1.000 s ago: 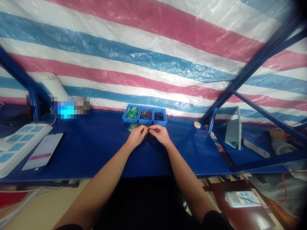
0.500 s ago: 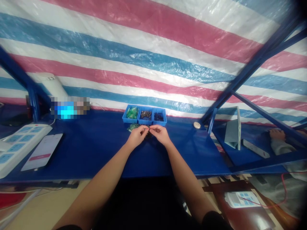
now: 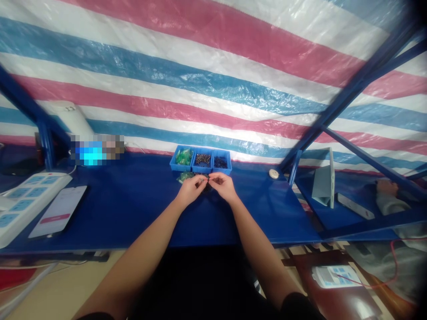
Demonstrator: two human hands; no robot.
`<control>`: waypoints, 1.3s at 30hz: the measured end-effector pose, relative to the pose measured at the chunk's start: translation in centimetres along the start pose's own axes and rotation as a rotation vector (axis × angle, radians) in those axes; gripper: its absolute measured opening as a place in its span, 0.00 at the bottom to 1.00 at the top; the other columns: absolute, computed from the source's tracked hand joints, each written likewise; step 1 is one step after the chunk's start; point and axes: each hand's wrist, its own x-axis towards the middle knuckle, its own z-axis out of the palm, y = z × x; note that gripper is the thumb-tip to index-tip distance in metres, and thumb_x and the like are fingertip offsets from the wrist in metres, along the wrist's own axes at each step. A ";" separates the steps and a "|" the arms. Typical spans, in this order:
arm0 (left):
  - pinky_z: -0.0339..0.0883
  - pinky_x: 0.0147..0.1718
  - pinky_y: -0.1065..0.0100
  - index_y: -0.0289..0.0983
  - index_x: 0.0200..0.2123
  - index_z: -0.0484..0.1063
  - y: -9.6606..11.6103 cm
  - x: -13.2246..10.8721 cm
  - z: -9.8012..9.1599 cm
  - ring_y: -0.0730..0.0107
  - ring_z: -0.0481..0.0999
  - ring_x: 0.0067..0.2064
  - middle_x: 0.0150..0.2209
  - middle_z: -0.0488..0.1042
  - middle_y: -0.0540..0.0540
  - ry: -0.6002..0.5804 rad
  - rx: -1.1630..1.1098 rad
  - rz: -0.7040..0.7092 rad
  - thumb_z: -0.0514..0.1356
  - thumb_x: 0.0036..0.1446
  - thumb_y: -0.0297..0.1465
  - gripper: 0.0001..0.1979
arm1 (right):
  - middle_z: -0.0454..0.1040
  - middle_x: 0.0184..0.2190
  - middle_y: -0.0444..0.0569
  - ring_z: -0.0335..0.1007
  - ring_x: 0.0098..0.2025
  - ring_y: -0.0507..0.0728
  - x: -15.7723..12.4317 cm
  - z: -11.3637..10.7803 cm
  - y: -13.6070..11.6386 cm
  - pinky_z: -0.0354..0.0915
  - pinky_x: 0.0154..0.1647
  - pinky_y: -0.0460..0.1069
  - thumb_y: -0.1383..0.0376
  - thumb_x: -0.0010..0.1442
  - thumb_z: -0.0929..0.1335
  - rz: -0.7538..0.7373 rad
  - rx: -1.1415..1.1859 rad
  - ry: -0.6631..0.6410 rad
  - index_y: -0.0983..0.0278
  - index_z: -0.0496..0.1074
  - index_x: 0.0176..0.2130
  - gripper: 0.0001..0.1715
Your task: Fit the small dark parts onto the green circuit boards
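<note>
My left hand (image 3: 191, 190) and my right hand (image 3: 224, 186) meet fingertip to fingertip above the blue table, both closed in a pinch. Between the fingertips is something small and dark, too tiny to name. Dark small pieces (image 3: 207, 188) lie on the table beneath the fingers, partly hidden by them. By the left hand's knuckles is a green packet (image 3: 185, 177). Just beyond the hands stand three joined blue bins: the left bin (image 3: 181, 168) holds green packets, the middle bin (image 3: 201, 170) shiny metallic bits, the right bin (image 3: 222, 170) dark small parts.
A phone (image 3: 58, 211) and a white power strip (image 3: 33, 195) lie at the left. A round beige object (image 3: 274, 174) sits near the right frame post (image 3: 295, 169). Past it are a tablet on a stand (image 3: 325, 182) and another person's hand (image 3: 387, 187). Striped sheeting (image 3: 200, 89) hangs behind.
My fingertips have shifted slightly, and a small dark thing now shows between them. The other person's hand at the right has moved a little. The bins stay put.
</note>
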 end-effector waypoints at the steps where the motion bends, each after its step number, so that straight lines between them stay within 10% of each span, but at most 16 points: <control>1: 0.61 0.25 0.74 0.38 0.41 0.73 0.0 0.0 0.0 0.76 0.68 0.23 0.21 0.69 0.54 0.004 0.000 0.001 0.56 0.60 0.37 0.11 | 0.77 0.35 0.49 0.73 0.34 0.55 0.0 0.0 0.0 0.70 0.37 0.50 0.59 0.50 0.74 0.005 0.005 -0.003 0.62 0.76 0.39 0.16; 39: 0.62 0.27 0.73 0.38 0.38 0.74 0.4 0.0 -0.3 0.76 0.68 0.24 0.21 0.69 0.54 0.025 -0.003 -0.002 0.57 0.60 0.37 0.11 | 0.78 0.35 0.50 0.74 0.35 0.56 -0.1 0.1 -0.7 0.70 0.37 0.51 0.57 0.50 0.73 0.017 -0.053 0.047 0.62 0.77 0.38 0.16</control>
